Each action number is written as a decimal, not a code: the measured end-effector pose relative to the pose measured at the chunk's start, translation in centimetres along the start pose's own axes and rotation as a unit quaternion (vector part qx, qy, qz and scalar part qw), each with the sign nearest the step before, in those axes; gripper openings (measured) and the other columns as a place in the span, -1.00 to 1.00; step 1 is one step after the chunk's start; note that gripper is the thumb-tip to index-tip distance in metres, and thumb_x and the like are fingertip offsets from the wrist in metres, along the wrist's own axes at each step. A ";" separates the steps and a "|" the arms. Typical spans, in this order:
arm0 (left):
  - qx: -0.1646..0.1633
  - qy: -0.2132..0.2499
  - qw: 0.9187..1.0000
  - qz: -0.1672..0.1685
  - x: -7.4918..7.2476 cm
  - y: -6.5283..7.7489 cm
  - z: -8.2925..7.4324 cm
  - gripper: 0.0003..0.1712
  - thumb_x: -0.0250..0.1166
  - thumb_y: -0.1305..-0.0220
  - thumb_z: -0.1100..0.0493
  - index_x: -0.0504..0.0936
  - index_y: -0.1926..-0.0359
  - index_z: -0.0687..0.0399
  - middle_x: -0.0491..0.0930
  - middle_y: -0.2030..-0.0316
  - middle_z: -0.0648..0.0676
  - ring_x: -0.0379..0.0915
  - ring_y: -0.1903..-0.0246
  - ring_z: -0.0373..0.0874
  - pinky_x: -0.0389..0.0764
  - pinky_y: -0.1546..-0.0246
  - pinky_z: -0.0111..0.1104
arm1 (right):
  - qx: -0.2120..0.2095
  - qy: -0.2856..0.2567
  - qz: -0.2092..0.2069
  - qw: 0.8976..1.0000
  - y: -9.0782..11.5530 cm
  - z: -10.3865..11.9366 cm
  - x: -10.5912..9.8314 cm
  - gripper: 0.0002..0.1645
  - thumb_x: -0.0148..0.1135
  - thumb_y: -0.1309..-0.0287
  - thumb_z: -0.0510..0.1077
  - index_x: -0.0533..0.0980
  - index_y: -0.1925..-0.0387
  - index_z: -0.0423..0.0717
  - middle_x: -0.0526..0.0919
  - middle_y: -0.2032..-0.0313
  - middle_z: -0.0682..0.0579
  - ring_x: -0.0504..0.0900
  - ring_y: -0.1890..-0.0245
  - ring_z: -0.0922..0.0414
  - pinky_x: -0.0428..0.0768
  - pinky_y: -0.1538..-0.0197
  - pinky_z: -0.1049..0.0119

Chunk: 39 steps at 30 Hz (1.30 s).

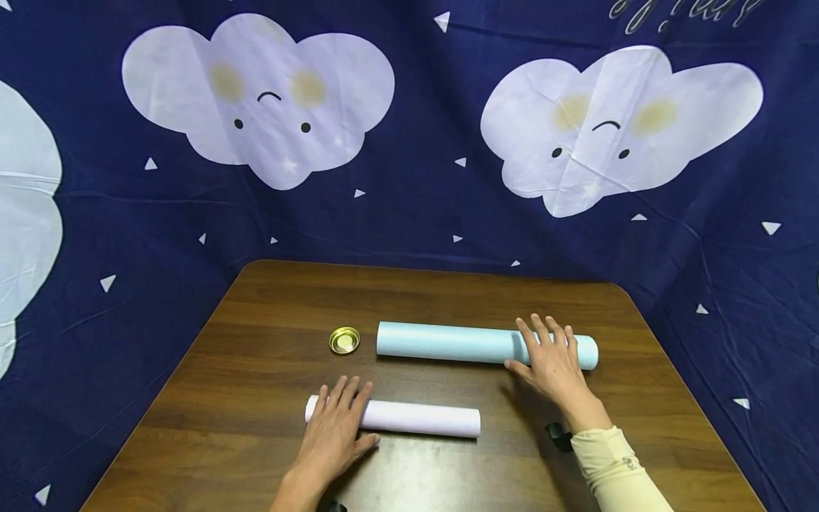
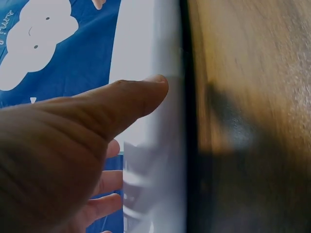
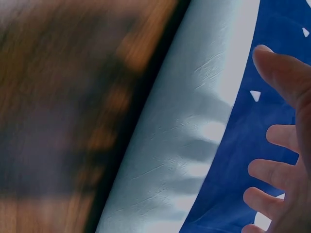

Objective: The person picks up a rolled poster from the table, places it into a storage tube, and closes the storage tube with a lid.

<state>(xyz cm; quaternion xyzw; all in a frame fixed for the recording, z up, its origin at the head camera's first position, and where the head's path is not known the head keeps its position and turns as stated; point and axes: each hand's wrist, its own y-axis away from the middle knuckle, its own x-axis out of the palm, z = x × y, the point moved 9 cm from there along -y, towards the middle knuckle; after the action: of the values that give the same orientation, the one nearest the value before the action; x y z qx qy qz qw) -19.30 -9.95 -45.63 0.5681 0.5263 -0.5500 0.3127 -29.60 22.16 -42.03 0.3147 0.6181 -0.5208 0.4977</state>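
A white roll [image 1: 422, 418], like rolled paper, lies near the middle of the table. My left hand [image 1: 335, 434] is over its left part with the fingers straight and spread. In the left wrist view the thumb [image 2: 141, 97] extends across the near side of the white roll [image 2: 163, 179], the other fingers beyond it. Farther back lies a longer light blue tube [image 1: 441, 343]. Above its right part my right hand [image 1: 557, 363] hovers with fingers spread, casting shadows on it. The right wrist view shows a gap between those fingers [image 3: 272, 172] and the light blue tube [image 3: 175, 116].
A small round gold lid [image 1: 344, 341] lies left of the light blue tube. The wooden table [image 1: 256, 398] ends at a dark blue curtain [image 1: 416, 227] with cloud prints. A small black object [image 1: 559, 436] shows beside the right wrist.
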 end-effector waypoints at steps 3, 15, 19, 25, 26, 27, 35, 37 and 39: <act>-0.001 -0.001 1.000 0.007 0.2 0.0 0.2 -0.10 0.45 0.11 -0.16 0.38 -0.27 0.06 0.41 -0.24 0.23 0.25 -0.30 0.20 0.18 -0.32 0.13 | -0.003 0.002 0.007 1.000 -0.2 -0.3 0.5 0.01 0.43 0.17 0.22 0.28 -0.29 -0.08 0.33 -0.28 -0.27 0.21 -0.30 -0.28 0.11 -0.26 -0.35; -0.002 -0.005 1.000 0.019 0.7 0.1 0.6 -0.14 0.47 0.14 -0.13 0.44 -0.22 0.08 0.46 -0.20 0.24 0.31 -0.25 0.20 0.19 -0.31 0.13 | -0.016 -0.006 0.016 1.000 -0.7 -1.6 1.9 0.05 0.53 0.33 0.15 0.33 -0.26 -0.10 0.39 -0.23 -0.31 0.29 -0.24 -0.32 0.16 -0.22 -0.37; 0.002 -0.013 1.000 0.012 0.8 0.1 0.6 -0.14 0.48 0.16 -0.12 0.46 -0.19 0.09 0.49 -0.16 0.24 0.35 -0.22 0.19 0.22 -0.29 0.13 | -0.017 -0.011 0.029 0.999 -1.0 -1.8 2.4 0.05 0.53 0.31 0.14 0.33 -0.26 -0.11 0.37 -0.23 -0.32 0.28 -0.25 -0.33 0.15 -0.23 -0.36; 0.005 -0.015 1.000 0.006 0.7 0.1 0.5 -0.16 0.50 0.19 -0.11 0.48 -0.16 0.11 0.52 -0.12 0.23 0.40 -0.17 0.18 0.25 -0.26 0.13 | -0.018 -0.014 0.046 0.999 -1.2 -2.1 3.1 0.04 0.53 0.31 0.13 0.33 -0.26 -0.12 0.38 -0.23 -0.33 0.28 -0.24 -0.34 0.14 -0.24 -0.35; 0.004 -0.015 1.000 0.006 0.8 0.1 0.6 -0.16 0.50 0.20 -0.10 0.49 -0.15 0.11 0.53 -0.11 0.23 0.40 -0.16 0.17 0.25 -0.26 0.13 | -0.019 -0.015 0.048 0.999 -1.1 -2.1 3.2 0.04 0.53 0.31 0.12 0.33 -0.26 -0.12 0.38 -0.23 -0.32 0.28 -0.24 -0.34 0.14 -0.24 -0.35; 0.004 -0.015 1.000 0.006 0.8 0.1 0.6 -0.17 0.50 0.20 -0.10 0.49 -0.15 0.10 0.54 -0.10 0.22 0.41 -0.15 0.17 0.25 -0.26 0.13 | -0.021 -0.016 0.049 0.998 -1.1 -2.1 3.3 0.04 0.53 0.31 0.12 0.33 -0.26 -0.12 0.38 -0.22 -0.32 0.29 -0.24 -0.34 0.14 -0.24 -0.35; 0.009 -0.021 1.000 -0.009 0.7 0.1 0.6 -0.17 0.50 0.21 -0.10 0.49 -0.14 0.10 0.57 -0.03 0.20 0.46 -0.09 0.09 0.29 -0.25 0.09 | -0.035 -0.015 0.055 0.998 -1.2 -2.0 3.9 0.05 0.54 0.30 0.10 0.31 -0.27 -0.10 0.40 -0.22 -0.30 0.31 -0.22 -0.33 0.17 -0.25 -0.33; 0.007 -0.021 1.000 -0.008 0.8 0.0 0.6 -0.17 0.50 0.22 -0.10 0.50 -0.13 0.10 0.58 -0.02 0.19 0.47 -0.08 0.08 0.28 -0.25 0.09 | -0.036 -0.017 0.053 0.998 -1.3 -2.1 4.0 0.05 0.54 0.31 0.09 0.31 -0.27 -0.10 0.40 -0.21 -0.30 0.33 -0.21 -0.33 0.17 -0.26 -0.33; 0.006 -0.021 1.000 -0.007 0.9 0.0 0.7 -0.18 0.50 0.22 -0.09 0.50 -0.13 0.10 0.58 -0.02 0.18 0.47 -0.08 0.07 0.28 -0.25 0.09 | -0.038 -0.018 0.052 0.998 -1.3 -2.1 4.1 0.05 0.55 0.31 0.08 0.31 -0.27 -0.10 0.41 -0.20 -0.29 0.34 -0.19 -0.33 0.18 -0.25 -0.34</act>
<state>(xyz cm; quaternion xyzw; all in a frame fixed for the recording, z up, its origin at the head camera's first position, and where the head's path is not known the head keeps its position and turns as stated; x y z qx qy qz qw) -19.67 -10.35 -46.58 0.5547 0.5203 -0.5667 0.3168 -32.61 23.36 -45.51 0.3177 0.6115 -0.4756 0.5467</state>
